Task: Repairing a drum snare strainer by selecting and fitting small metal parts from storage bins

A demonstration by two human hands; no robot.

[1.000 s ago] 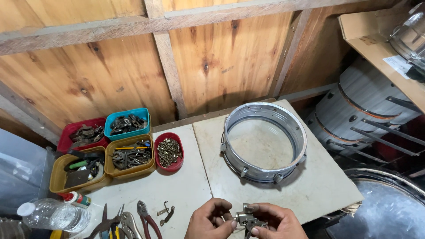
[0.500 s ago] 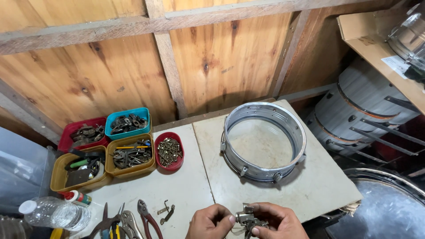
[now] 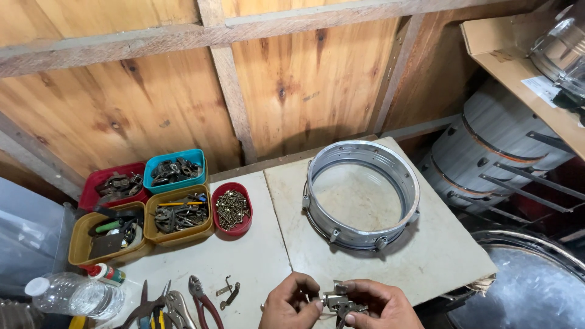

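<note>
Here both hands, the left hand (image 3: 291, 303) and the right hand (image 3: 373, 303), are pinching a small metal clasp (image 3: 339, 300) over the table edge (image 3: 390, 291); slipping fingers could be dropping it to the floor

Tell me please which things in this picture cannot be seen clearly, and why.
- Small metal fitting, head view: mostly covered by the fingers of the left hand and right hand; its exact shape is unclear.
- Both hands: wrists cut off by the bottom edge.
- Pliers: handles cut off by the bottom edge.
- Parts in the blue tray: too small to identify.
- Metal vessel on the shelf: cut off by the right edge.
</note>
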